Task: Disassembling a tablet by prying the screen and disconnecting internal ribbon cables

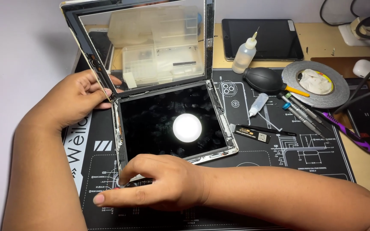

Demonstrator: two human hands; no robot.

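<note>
your right hand (pixel 159 184) pinches the tablet body (pixel 172 124) at its 7 o'clock corner, fingers narrowed onto the frame. your left hand (pixel 80 96) grips the lifted glass panel (pixel 150 42) at 10 o'clock. separation looks half done; next calls for freeing the hinge-side edge gently.

I see a black tablet screen (pixel 172 124) with a white glare spot, a black mat (pixel 305 149) with white line diagrams, and a purple-handled tool (pixel 350 132).
</note>
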